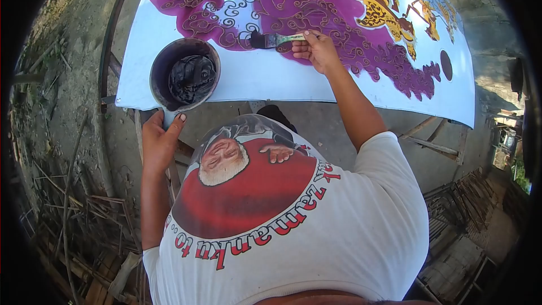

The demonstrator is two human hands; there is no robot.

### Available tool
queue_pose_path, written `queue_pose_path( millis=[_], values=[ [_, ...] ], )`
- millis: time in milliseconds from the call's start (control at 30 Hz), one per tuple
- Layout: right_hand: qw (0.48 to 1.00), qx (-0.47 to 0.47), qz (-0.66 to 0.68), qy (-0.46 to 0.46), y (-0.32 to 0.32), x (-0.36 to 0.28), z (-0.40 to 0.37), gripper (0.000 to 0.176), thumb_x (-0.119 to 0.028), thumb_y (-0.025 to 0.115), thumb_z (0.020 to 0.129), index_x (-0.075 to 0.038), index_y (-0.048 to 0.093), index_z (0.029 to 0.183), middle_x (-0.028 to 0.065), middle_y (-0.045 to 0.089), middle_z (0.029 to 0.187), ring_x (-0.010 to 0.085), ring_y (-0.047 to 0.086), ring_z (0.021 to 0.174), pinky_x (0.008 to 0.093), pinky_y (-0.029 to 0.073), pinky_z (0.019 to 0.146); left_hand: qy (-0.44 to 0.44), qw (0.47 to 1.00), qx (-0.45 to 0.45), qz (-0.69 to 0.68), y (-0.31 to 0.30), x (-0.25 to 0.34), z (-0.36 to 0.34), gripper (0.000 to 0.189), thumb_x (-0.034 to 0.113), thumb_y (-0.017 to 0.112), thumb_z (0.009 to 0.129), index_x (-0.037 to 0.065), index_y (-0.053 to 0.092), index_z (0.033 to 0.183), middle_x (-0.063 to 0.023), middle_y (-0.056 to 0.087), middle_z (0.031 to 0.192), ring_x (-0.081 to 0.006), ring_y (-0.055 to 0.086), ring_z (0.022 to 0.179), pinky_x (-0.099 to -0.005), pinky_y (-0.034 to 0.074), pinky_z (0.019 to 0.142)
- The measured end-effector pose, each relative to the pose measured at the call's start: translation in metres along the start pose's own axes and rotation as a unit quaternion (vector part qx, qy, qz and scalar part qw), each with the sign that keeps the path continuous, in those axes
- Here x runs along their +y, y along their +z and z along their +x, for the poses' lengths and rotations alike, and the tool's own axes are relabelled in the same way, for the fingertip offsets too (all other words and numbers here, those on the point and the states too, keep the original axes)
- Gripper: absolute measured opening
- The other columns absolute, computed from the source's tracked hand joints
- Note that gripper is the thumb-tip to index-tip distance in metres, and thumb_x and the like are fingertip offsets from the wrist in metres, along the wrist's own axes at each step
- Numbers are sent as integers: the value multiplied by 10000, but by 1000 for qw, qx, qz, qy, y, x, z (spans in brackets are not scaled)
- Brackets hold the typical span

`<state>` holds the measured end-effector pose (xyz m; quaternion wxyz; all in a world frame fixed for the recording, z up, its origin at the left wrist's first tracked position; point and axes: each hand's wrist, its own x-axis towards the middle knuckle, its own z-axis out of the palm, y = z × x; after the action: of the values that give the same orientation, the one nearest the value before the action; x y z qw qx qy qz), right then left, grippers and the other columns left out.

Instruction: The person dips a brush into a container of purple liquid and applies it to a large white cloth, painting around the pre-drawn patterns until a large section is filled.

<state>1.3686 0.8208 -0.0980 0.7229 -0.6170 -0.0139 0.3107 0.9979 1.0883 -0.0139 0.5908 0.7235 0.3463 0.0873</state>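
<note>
In the head view, my right hand (317, 51) grips the handle of a flat paintbrush (278, 40). Its dark, wet bristles touch the cloth at the lower edge of a purple painted area. Below and to the left, my left hand (159, 140) is closed round the handle of a round dipper (160, 76). Dark liquid (191, 79) lies in the dipper, which is held over the near left part of the cloth. The white cloth (135, 59) carries brown curling outlines, purple patches and yellow-brown figures toward the far right.
Wooden supports (432, 144) stand under the stretched cloth, whose near edge runs just in front of my body. Sticks and wooden pieces (107, 214) lie on the ground at the left. More slatted wood (460, 206) is at the lower right.
</note>
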Motion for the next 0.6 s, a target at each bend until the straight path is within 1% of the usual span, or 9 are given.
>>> queue_pose_path(
  millis=[33,100,167,233,333,433,467,567,600],
  values=[
    [998,-6,-45,32,-5,3,1,301,-219,542,1062,50,590,1188,187,693,931,253,718,787,370,639,679,0,1000,-2,3,-4,-1,-3,278,239,762,921,-23,672,915,28,593,684,-34,436,570,-262,333,493],
    [999,5,-50,18,-34,1,3,295,-215,544,1061,53,595,1171,186,695,927,255,721,783,371,644,676,-7,1000,13,-3,-11,-3,-13,272,241,751,933,-17,666,943,29,606,712,-30,441,570,-241,328,495],
    [997,60,-26,-43,-54,4,9,294,-213,542,1062,58,600,1160,186,696,913,256,721,767,372,649,678,-24,999,23,-14,-16,-2,-21,269,256,737,944,-1,659,940,36,577,672,-29,430,527,-230,325,477],
    [997,69,-10,-31,-34,9,7,295,-210,542,1061,64,603,1152,189,703,915,255,724,764,363,652,678,-40,998,30,-28,-20,-5,-26,266,271,723,955,15,652,937,43,548,632,-28,420,485,-220,321,458],
    [997,-40,-61,32,7,10,-12,305,-195,559,1051,76,593,1185,199,714,924,254,729,759,356,646,649,-35,999,33,-21,-25,-11,-33,262,272,719,959,17,656,949,45,547,639,-29,422,493,-215,327,464],
    [988,-34,-151,18,-9,-2,-20,296,-184,549,1052,81,606,1171,191,715,888,250,726,729,355,641,621,-33,997,60,-20,-27,-11,-37,265,273,715,965,14,659,963,42,549,644,-28,433,505,-214,332,467],
    [984,-28,-176,14,-21,-10,-21,291,-239,557,1056,26,649,1133,145,717,862,202,713,709,344,631,634,-36,997,59,-25,-29,-12,-38,267,273,713,966,12,659,968,39,554,648,-29,439,511,-214,335,467],
    [994,39,-96,-24,-41,-4,-11,283,-240,570,1048,16,654,1133,147,719,874,196,712,707,330,628,631,-43,997,53,-25,-34,-19,-40,270,274,712,969,10,658,975,37,561,655,-30,448,515,-212,339,467],
    [995,17,-94,-29,-31,-2,-15,279,-244,581,1042,15,658,1114,149,720,878,195,713,709,330,628,633,-44,997,52,-21,-34,-20,-40,271,275,711,970,9,657,977,37,562,657,-31,450,515,-212,340,466]
  ],
)
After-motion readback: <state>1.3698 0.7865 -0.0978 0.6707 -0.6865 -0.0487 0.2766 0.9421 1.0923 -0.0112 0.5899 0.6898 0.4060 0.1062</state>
